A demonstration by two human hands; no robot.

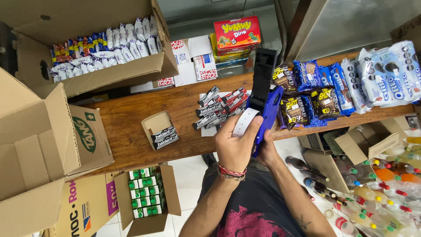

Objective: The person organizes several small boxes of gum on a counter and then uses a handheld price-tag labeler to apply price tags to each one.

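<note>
Both hands are clenched on the blue label gun, held above the table's near edge: left hand pinches its white strip, right hand grips the handle from beneath. Tugged hard, the strip could tear. The right fingers are mostly hidden.

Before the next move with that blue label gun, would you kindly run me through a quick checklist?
1. Blue label gun held in both hands: ok.
2. Left hand on white label strip: ok.
3. Right hand under the gun's grip: ok, mostly hidden.
4. Strip fully threaded: cannot tell.
5. Gum packs lying on wooden table ahead: ok.
6. Small open gum box within reach: ok.
</note>
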